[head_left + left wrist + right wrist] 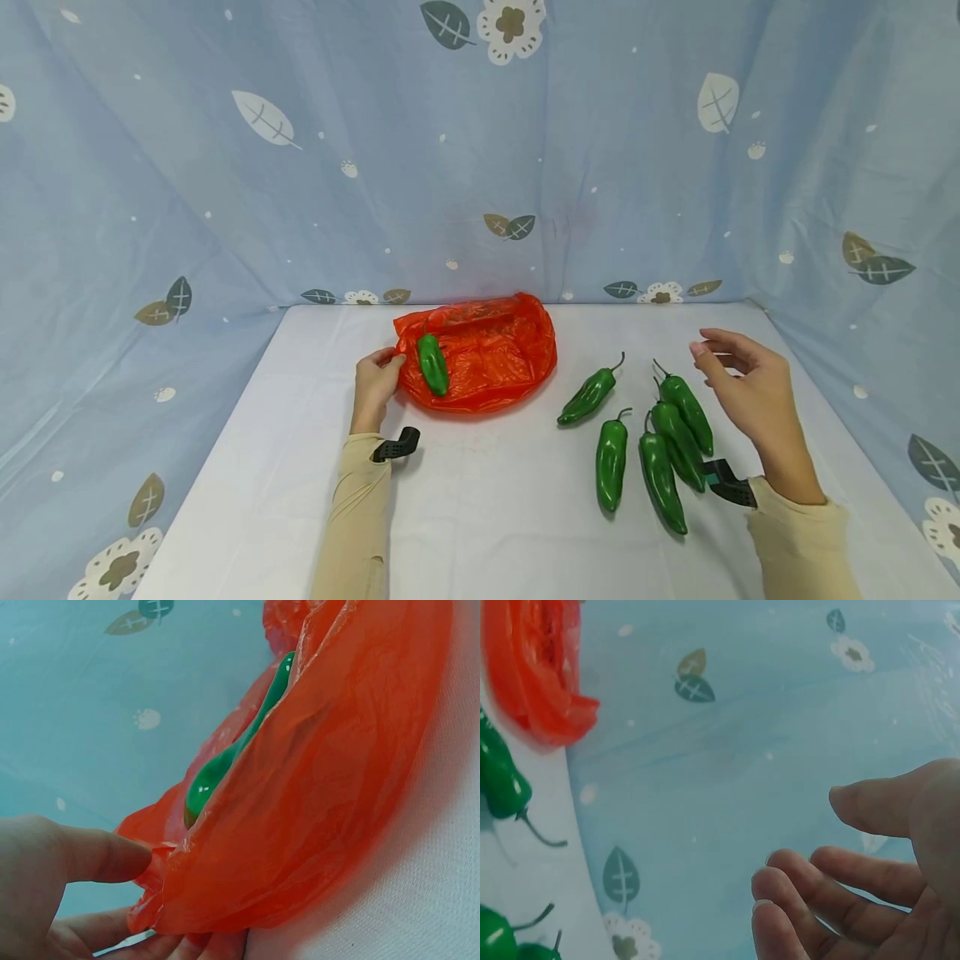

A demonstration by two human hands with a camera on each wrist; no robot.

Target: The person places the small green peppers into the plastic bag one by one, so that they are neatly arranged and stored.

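I have the left hand (377, 383) grasping the red plastic bag (491, 375) at its nine-o'clock edge, the film pinched between thumb and fingers. Just inside that grip, on the bag's nine-o'clock side, I see one green pepper (432, 365) resting within the open mouth. Out at three o'clock from the bag, the right hand (750, 385) is released, fingers gently bent and thumb held apart. Toward eight o'clock of it I count three peppers (677, 446) lying close together, stems toward eleven. Between that cluster and the bag, at about four o'clock from the bag, two more peppers (611, 467) lie apart from each other. My feed shows a black wrist camera (396, 446) by the left beige sleeve (360, 521), the white tabletop (480, 508), and a leaf-patterned blue curtain (405, 192) rising at twelve.
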